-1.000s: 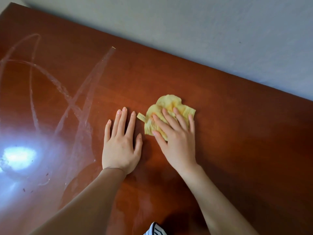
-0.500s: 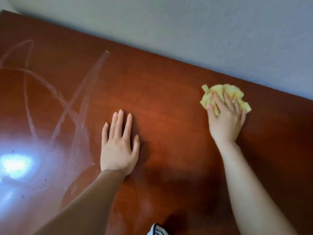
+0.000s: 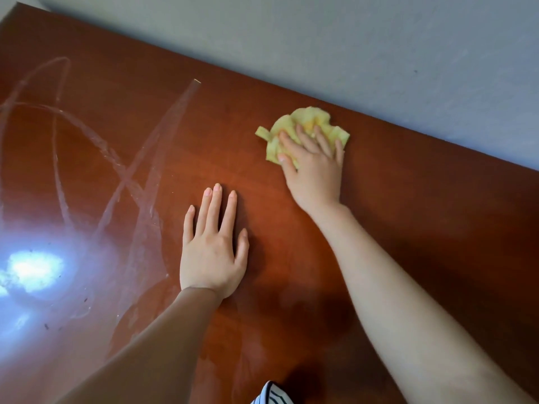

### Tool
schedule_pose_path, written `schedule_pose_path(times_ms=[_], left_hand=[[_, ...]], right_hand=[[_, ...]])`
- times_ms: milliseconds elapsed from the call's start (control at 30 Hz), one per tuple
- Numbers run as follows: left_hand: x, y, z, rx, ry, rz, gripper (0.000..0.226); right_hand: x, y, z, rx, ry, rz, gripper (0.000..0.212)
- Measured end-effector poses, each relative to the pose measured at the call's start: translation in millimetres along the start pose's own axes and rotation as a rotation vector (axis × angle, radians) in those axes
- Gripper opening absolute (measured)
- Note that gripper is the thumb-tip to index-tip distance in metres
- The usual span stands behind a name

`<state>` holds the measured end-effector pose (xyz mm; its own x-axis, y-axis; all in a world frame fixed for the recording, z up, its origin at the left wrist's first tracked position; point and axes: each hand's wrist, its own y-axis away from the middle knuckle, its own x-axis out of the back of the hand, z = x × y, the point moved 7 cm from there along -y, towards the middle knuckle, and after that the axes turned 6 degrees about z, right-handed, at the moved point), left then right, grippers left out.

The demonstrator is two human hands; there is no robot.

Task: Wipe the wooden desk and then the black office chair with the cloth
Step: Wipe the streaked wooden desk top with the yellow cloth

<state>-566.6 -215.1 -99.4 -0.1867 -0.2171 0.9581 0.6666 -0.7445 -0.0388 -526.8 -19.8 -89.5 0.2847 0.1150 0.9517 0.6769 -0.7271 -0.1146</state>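
Observation:
The reddish-brown wooden desk [image 3: 408, 228] fills the view, glossy, with pale wipe streaks [image 3: 128, 176] on its left half. A crumpled yellow cloth [image 3: 303, 123] lies on the desk close to the far edge. My right hand [image 3: 315, 167] presses down on the cloth with spread, nearly straight fingers that cover its near half. My left hand [image 3: 213, 246] lies flat on the bare wood, palm down and fingers straight, to the left of the cloth and nearer to me. The black office chair is out of view.
A grey wall [image 3: 379, 48] runs along the desk's far edge. A bright light reflection [image 3: 32, 269] glares on the near left of the desk, with a few dark specks around it. A striped bit of clothing [image 3: 271, 395] shows at the bottom edge.
My right hand swept the cloth from the middle out to the right along the far edge, then back leftward to where it is now. My left hand has stayed flat in place.

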Motion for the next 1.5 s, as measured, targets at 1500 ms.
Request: schedule_pose_path(times_ms=[1500], left_hand=[[-1.2,-1.9,-1.4,-0.017,0.112,0.004,0.067]], right_hand=[[-13.7,-17.6,-45.8,0.244,-0.057,-0.035,0.037]])
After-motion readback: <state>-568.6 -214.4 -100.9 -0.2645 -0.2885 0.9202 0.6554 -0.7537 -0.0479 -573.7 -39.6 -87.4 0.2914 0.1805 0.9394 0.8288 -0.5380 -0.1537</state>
